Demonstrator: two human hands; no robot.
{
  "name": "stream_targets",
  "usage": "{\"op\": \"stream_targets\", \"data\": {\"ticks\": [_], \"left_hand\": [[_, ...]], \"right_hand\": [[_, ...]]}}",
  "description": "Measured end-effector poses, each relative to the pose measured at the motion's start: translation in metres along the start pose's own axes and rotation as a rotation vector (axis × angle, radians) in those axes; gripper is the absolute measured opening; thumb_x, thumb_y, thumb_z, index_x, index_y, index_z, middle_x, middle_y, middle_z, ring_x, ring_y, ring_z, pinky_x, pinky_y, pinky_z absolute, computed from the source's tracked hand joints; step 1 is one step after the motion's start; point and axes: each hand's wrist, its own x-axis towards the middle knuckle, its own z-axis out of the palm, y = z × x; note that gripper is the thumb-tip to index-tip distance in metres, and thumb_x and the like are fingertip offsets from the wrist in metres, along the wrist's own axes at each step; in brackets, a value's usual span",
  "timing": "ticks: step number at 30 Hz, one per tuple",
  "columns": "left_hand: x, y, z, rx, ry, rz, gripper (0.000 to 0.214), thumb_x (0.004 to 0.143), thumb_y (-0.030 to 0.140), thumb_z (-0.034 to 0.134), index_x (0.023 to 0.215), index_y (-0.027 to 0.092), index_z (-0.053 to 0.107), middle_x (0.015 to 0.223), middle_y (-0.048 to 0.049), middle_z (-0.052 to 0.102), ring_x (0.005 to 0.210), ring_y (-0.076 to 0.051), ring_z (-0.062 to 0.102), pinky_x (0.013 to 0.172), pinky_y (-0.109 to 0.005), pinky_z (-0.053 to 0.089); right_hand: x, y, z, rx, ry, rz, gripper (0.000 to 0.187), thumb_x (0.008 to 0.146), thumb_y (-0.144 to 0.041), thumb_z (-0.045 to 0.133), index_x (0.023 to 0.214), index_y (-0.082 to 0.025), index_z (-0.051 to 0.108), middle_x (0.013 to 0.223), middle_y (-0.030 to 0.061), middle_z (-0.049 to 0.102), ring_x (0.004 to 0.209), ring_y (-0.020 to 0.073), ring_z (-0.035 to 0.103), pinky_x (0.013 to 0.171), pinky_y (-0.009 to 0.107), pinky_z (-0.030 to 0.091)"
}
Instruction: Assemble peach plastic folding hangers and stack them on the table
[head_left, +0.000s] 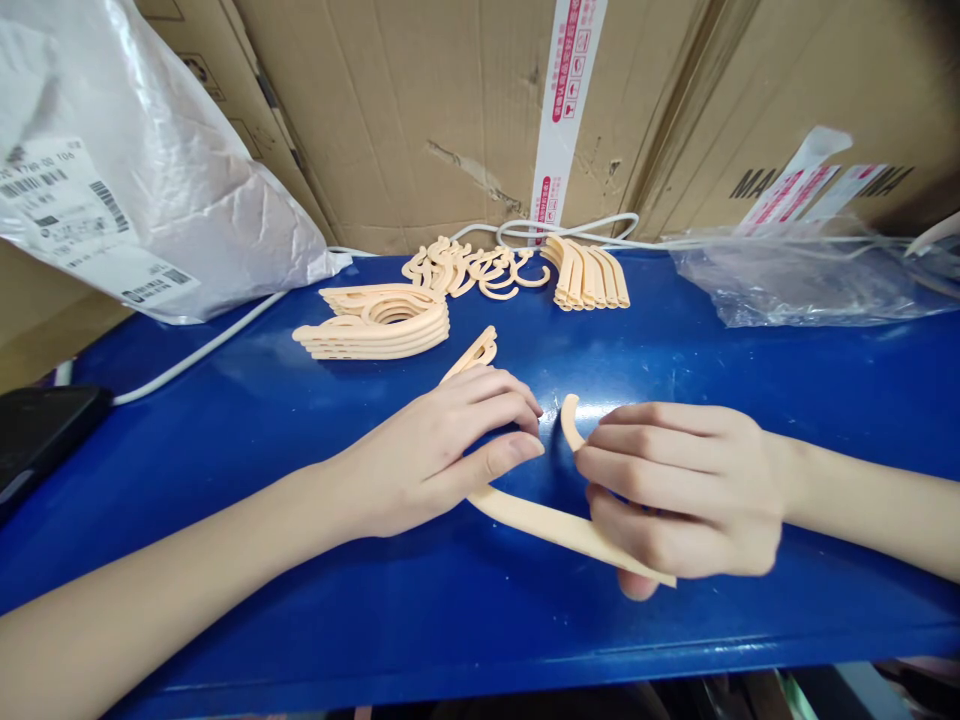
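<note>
My left hand (442, 445) rests on a pale orange plastic hanger part (474, 357), its fingers curled over it and the thumb pressed against a long flat hanger arm (540, 525). My right hand (675, 485) grips that same arm and pinches a small curved hook piece (570, 420) between its fingertips. Both hands sit close together over the blue table (225, 430).
Behind the hands lie a stack of folded hanger bodies (379, 322), a heap of loose hooks (472, 268) and a row of curved arms (586, 274). A white plastic bag (142, 170) is at the left, a clear bag (802, 275) at the right, and a black phone (37, 430) at the left edge. Cardboard boxes (420, 110) stand behind.
</note>
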Motion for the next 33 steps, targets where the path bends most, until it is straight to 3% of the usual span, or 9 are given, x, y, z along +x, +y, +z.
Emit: {"op": "stream_targets", "data": {"ticks": [9, 14, 18, 24, 29, 33], "left_hand": [[-0.001, 0.001, 0.001, 0.008, 0.056, -0.035, 0.027, 0.101, 0.029, 0.035, 0.103, 0.018, 0.060, 0.116, -0.0042, 0.059, 0.115, -0.016, 0.051, 0.103, -0.025, 0.035], [-0.002, -0.002, 0.004, -0.051, 0.236, -0.194, 0.028, 0.101, 0.031, 0.035, 0.120, 0.022, 0.053, 0.133, -0.0026, 0.053, 0.131, -0.019, 0.041, 0.114, -0.031, 0.027], [-0.002, -0.005, 0.005, -0.198, 0.284, -0.289, 0.032, 0.100, 0.032, 0.037, 0.129, 0.024, 0.048, 0.139, -0.0013, 0.049, 0.135, -0.019, 0.039, 0.115, -0.031, 0.027], [0.001, -0.006, 0.004, -0.388, 0.322, -0.314, 0.027, 0.096, 0.025, 0.042, 0.120, 0.021, 0.054, 0.133, -0.0027, 0.056, 0.127, -0.020, 0.048, 0.109, -0.034, 0.037], [0.003, -0.009, 0.004, -0.498, 0.368, -0.381, 0.027, 0.088, 0.018, 0.045, 0.111, 0.021, 0.058, 0.125, -0.0039, 0.061, 0.122, -0.022, 0.053, 0.109, -0.039, 0.038], [0.004, -0.011, 0.004, -0.554, 0.375, -0.392, 0.031, 0.082, 0.013, 0.046, 0.110, 0.020, 0.057, 0.125, -0.0047, 0.061, 0.121, -0.021, 0.054, 0.110, -0.041, 0.037]], "right_hand": [[0.004, -0.001, -0.008, -0.063, -0.028, -0.049, 0.030, 0.094, -0.039, 0.052, 0.082, -0.016, 0.067, 0.083, 0.0071, 0.068, 0.076, 0.0171, 0.063, 0.058, 0.029, 0.053], [0.000, -0.002, -0.006, -0.070, -0.044, -0.048, 0.029, 0.092, -0.041, 0.054, 0.081, -0.018, 0.067, 0.084, 0.0059, 0.066, 0.076, 0.0166, 0.061, 0.058, 0.029, 0.051], [-0.001, -0.003, -0.003, -0.064, -0.026, -0.015, 0.030, 0.091, -0.043, 0.055, 0.080, -0.018, 0.066, 0.072, 0.0027, 0.060, 0.064, 0.0142, 0.055, 0.057, 0.029, 0.049], [-0.003, -0.003, 0.000, -0.033, -0.055, 0.030, 0.034, 0.092, -0.046, 0.053, 0.085, -0.015, 0.065, 0.066, 0.0016, 0.055, 0.060, 0.0136, 0.053, 0.055, 0.029, 0.047], [-0.007, -0.004, 0.003, -0.068, -0.028, 0.077, 0.041, 0.091, -0.049, 0.051, 0.094, -0.011, 0.067, 0.068, 0.0038, 0.062, 0.058, 0.0142, 0.056, 0.053, 0.030, 0.047], [-0.007, -0.004, 0.007, -0.018, -0.022, 0.142, 0.035, 0.088, -0.040, 0.050, 0.098, -0.010, 0.065, 0.070, 0.0052, 0.066, 0.058, 0.0145, 0.058, 0.052, 0.030, 0.047]]}}
